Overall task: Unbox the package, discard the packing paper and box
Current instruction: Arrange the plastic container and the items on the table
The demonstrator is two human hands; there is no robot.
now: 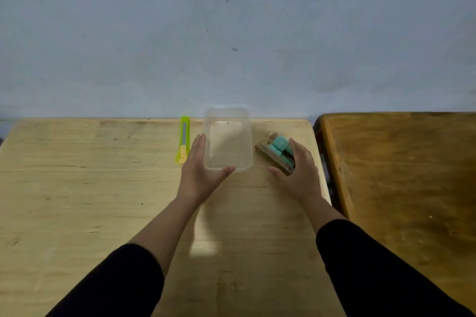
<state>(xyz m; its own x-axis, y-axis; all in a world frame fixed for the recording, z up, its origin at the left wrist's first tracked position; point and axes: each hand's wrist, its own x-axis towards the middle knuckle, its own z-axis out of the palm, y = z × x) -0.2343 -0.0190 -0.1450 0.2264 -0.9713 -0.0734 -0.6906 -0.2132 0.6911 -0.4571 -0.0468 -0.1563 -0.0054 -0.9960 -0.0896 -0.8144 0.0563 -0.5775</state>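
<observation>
Neither hand is clamping anything fully; the left hand [199, 175] is lying with straight fingers against the left wall of the clear plastic container [228, 137], its thumb stretching along the near edge, so it is cradling rather than gripping; the right hand [298, 170] is resting with fingers spread and relaxed, touching the right side of a small brown-and-teal bundle [278, 153], thumb held apart from it.

That bundle is looking like the package's contents or remains, though blur is keeping me from telling which; it is sitting just right of the container, its long axis running diagonally from far-left to near-right, and the right hand is plainly the nearer one; the container's long axis is running away from the person, toward the wall. A green utility knife [183, 140] is lying just left of the left hand, parallel to the container.

Counting: one container, one bundle, one knife, two wooden tables, the light table [77, 188] bearing everything and the darker table [399, 175] standing beside it on the right; no cardboard box or packing paper is showing clearly.
</observation>
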